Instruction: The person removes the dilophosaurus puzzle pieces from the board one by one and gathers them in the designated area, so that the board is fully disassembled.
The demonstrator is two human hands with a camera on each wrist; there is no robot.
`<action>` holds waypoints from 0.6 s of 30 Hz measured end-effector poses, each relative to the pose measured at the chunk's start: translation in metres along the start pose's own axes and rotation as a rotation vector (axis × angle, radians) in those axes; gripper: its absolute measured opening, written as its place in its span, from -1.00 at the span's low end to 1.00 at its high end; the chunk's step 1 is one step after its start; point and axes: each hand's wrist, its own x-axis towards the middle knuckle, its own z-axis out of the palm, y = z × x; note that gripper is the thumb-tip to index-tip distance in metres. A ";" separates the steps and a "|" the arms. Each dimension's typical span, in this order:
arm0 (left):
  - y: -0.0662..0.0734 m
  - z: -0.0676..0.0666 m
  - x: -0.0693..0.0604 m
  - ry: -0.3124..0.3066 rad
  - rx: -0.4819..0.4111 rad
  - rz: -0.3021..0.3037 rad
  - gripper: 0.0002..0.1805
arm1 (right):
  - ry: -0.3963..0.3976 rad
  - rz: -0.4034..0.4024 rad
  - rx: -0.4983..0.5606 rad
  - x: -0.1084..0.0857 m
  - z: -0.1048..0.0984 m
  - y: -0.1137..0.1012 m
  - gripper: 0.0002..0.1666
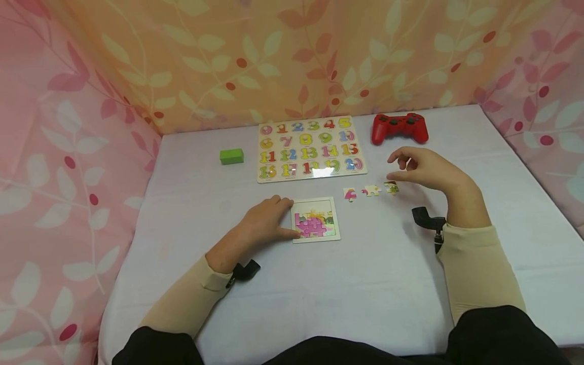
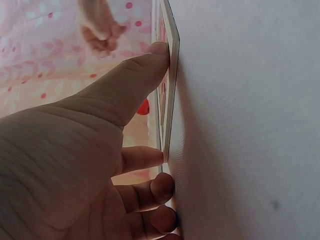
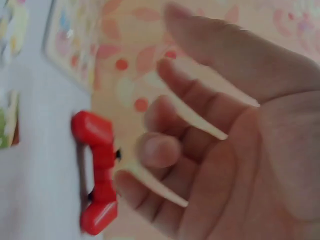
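A small jigsaw puzzle in a pale frame (image 1: 316,240) lies in front of me, part of its pink picture filled in. My left hand (image 1: 262,222) rests at its left side. In the left wrist view, the thumb (image 2: 145,62) lies straight over the frame edge and the index fingertip touches near a corner; the other fingers curl loosely beside it. Three loose jigsaw pieces, a pink one (image 1: 350,194), a pale one (image 1: 372,190) and a darker green one (image 1: 392,187), lie right of the frame. My right hand (image 1: 429,168) hovers above the darker piece, fingers loosely bent around nothing.
A wooden number board (image 1: 298,152) lies behind the jigsaw, glare on its front edge. Right of it sits a red game controller (image 1: 399,128); to its left, a green block (image 1: 231,156). Leaf-patterned curtains (image 1: 296,56) enclose the white-covered table (image 1: 191,192) at the back and sides.
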 end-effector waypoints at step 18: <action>-0.001 0.000 -0.001 0.005 -0.004 0.024 0.04 | 0.308 -0.326 0.167 -0.034 0.019 -0.088 -0.69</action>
